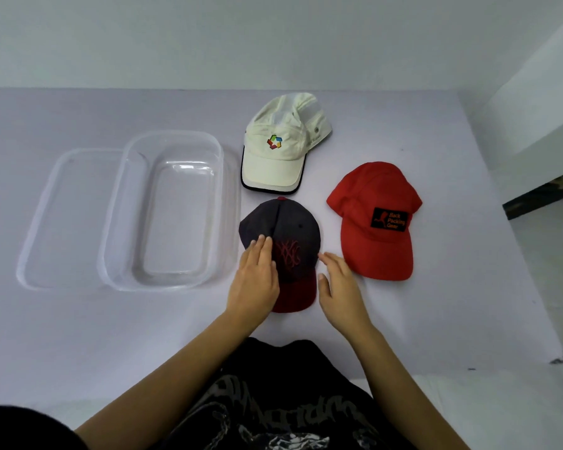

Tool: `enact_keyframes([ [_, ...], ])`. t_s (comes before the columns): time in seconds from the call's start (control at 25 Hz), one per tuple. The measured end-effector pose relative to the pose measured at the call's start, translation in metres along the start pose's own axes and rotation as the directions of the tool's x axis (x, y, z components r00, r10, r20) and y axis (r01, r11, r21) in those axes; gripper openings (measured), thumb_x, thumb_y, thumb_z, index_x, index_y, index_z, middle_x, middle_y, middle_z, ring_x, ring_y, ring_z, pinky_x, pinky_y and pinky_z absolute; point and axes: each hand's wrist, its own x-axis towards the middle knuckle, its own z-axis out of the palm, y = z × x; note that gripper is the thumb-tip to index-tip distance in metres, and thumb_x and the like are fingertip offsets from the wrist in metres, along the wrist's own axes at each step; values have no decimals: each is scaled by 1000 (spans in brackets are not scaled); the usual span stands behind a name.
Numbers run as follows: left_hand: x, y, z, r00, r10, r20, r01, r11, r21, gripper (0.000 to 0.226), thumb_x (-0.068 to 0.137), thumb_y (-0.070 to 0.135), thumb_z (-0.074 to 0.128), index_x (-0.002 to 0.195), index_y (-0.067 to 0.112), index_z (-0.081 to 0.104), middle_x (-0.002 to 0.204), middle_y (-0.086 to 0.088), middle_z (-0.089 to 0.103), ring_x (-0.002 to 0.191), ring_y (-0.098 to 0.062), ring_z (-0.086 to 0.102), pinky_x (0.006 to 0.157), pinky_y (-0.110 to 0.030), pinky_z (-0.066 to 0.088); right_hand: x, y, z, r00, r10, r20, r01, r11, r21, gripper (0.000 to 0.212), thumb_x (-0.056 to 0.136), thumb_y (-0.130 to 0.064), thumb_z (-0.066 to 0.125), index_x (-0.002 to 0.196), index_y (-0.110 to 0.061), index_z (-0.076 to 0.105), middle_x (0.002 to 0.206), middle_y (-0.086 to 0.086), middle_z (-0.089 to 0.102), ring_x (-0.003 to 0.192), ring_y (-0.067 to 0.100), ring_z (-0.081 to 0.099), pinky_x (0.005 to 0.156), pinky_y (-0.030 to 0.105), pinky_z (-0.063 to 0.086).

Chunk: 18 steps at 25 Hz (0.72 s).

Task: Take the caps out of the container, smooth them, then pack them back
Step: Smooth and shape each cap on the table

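Now, left hand (255, 277) flat on dark cap (298, 232), right hand (338, 287) loosely spread just beside it

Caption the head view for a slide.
Left hand rests flat on the dark grey red-brimmed cap; right hand beside it; clear plastic container empty.

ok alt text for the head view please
A person's left hand rests flat on a dark grey cap with a maroon brim, right hand beside it. A cream cap and a red cap lie nearby; an empty clear plastic container sits left.
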Motion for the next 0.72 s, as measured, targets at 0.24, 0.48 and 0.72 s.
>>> enact_keyframes([
  [0.24, -20, 7, -7, 960, 253, 119, -261, 964, 53, 52, 102, 20, 28, 151, 9, 11, 160, -7, 10, 149, -20, 3, 113, -21, 0, -38, -10, -2, 999, 44, -21, -47, 981, -186, 51, 97, -15, 39, 146, -17, 24, 157, 1, 18, 144, 16, 17, 114, 28, 18],
  [0.48, -21, 16, 6, 886, 391, 250, -418, 906, 62, 54, 103, 20, 27, 150, 6, 4, 161, -9, 2, 149, -21, -2, 110, -20, -8, -64, 14, -4, 987, 139, -76, -156, 935, -317, 57, 97, -21, 42, 147, -13, 18, 158, 5, 13, 145, 20, 14, 118, 40, 21],
  [0.72, -13, 39, 52, 889, 384, 249, -413, 908, 74, 57, 101, 17, 31, 150, 2, 6, 160, -14, 5, 149, -26, 0, 114, -23, -4, -48, 64, -41, 971, 222, -87, -238, 918, -318, 73, 92, -20, 53, 148, -11, 8, 159, 7, 3, 146, 23, 10, 117, 43, 18],
])
